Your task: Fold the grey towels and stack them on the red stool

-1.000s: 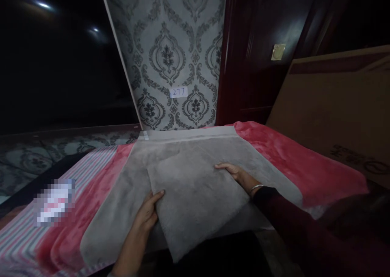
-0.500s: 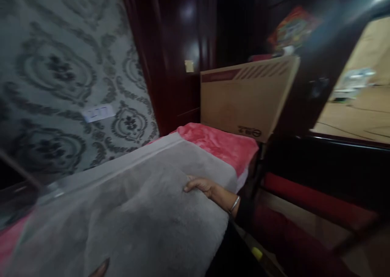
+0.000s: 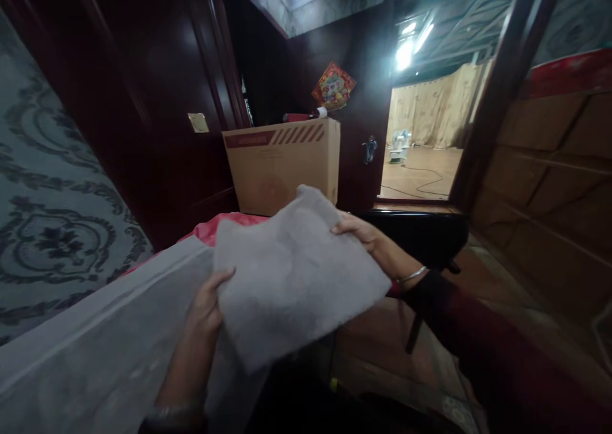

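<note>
Between my two hands hangs a grey plush fabric piece (image 3: 296, 281), roughly rectangular and tilted, lifted in front of me. My left hand (image 3: 209, 303) grips its left edge, the thumb lying over the front. At the upper right edge, my right hand (image 3: 358, 233) pinches it with the thumb on top; a silvery bracelet circles that wrist. Below and to the left lies a stack of grey plush fabric (image 3: 109, 351) with a pale band along its far side. Pink-red cloth (image 3: 210, 227) shows beyond this stack, partly covered.
A large cardboard box (image 3: 282, 166) stands behind the pink cloth. Dark red door panels (image 3: 172, 179) and patterned wallpaper (image 3: 62, 230) are on the left. Farther right, a doorway shows a fan (image 3: 399, 144) on a wooden floor. Brown boxes (image 3: 530, 185) are stacked along the right.
My view has swung right. The grey piece, which lay over the stack, is now lifted off it and held up to the right. My left hand has come fully into view.
</note>
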Tool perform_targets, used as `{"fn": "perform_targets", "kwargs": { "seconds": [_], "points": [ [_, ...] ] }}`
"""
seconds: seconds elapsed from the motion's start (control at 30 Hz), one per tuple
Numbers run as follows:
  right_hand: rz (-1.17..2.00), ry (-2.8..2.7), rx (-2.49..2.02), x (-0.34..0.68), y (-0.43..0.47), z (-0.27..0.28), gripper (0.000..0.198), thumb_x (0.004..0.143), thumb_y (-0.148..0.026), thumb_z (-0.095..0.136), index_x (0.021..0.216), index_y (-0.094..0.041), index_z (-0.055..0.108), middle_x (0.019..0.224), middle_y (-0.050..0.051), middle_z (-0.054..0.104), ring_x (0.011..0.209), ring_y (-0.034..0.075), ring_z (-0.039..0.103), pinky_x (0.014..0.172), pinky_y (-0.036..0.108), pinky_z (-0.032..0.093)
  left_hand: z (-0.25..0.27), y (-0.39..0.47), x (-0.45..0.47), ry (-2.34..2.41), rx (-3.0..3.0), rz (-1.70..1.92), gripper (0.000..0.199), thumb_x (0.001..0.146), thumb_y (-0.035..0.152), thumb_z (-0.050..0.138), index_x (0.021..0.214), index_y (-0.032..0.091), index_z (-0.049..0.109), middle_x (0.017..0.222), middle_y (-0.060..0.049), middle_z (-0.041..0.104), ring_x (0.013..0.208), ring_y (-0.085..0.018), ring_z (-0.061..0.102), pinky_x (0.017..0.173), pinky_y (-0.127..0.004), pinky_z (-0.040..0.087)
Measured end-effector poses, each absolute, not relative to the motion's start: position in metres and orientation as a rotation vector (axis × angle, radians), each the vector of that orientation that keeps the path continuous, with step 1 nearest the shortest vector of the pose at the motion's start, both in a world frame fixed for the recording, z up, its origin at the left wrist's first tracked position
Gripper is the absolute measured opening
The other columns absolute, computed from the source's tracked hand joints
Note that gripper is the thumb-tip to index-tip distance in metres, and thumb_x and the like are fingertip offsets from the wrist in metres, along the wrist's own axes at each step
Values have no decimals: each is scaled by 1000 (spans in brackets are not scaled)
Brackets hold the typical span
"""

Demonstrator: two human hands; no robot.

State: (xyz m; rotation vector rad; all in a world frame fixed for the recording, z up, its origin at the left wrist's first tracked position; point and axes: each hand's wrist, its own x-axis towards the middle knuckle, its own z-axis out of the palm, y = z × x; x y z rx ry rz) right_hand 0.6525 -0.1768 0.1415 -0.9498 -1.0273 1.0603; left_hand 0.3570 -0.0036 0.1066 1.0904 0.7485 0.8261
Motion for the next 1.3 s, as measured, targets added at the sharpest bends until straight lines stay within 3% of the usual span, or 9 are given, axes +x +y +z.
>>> {"fn": "perform_targets", "kwargs": {
  "seconds": [0.1,0.2,0.3,0.47,0.63,0.87,0.97,1.1,1.3],
  "points": [
    [793,-887,-1105,721,-218,164,64,66,-14,63,129,-21,58,107,6,73,96,25,70,86,39,59,154,8,462,492,1172,694,32,68,20,75,99,15,74,94,-11,78,105,-34,72,97,-48,58],
    [638,-675,-1273,785,-259,157,49,67,-15,63,115,-20,63,96,7,73,85,25,70,83,41,59,164,1,560,391,1203,670,29,66,14,73,96,14,72,94,-9,78,97,-28,73,93,-41,57],
    [578,-507,-1410,831,-293,131,41,62,-14,67,102,-21,64,81,5,71,68,23,67,72,39,59,137,-16,634,442,1286,610,20,59,7,68,78,13,68,73,-7,73,75,-23,70,78,-36,57],
    [510,-420,-1461,862,-325,99,29,60,-15,75,87,-18,66,76,5,71,62,19,64,62,32,56,91,-27,688,466,1319,614,19,53,8,66,70,16,64,58,0,64,60,-17,61,64,-28,49],
    [453,-416,-1492,874,-333,90,41,61,-19,79,101,-18,72,82,4,74,65,20,66,62,31,55,93,-17,698,420,1378,620,24,51,14,72,74,16,67,65,0,68,62,-17,62,62,-26,47],
    [182,-417,-1575,888,-340,83,60,67,-26,81,126,-21,67,98,5,75,82,22,68,72,31,57,106,-20,722,433,1547,720,14,59,16,70,73,15,68,67,-2,67,68,-20,63,69,-29,48],
    [64,-468,-1606,890,-341,80,61,66,-30,83,124,-19,68,92,5,74,83,23,68,72,31,56,110,-18,731,481,1656,816,13,60,11,70,72,14,68,78,-7,72,88,-26,68,85,-33,50],
    [-22,-506,-1666,890,-343,77,57,67,-40,82,119,-18,70,85,4,72,78,22,66,68,31,53,114,-17,735,543,1792,915,23,62,5,71,82,17,72,103,-13,76,120,-31,62,108,-38,41],
    [-106,-540,-1684,886,-344,72,54,67,-47,77,112,-17,72,78,3,68,71,19,60,62,28,47,114,-25,733,537,1956,933,21,73,6,69,90,16,76,113,-17,75,122,-32,63,111,-40,39]
  ]
}}
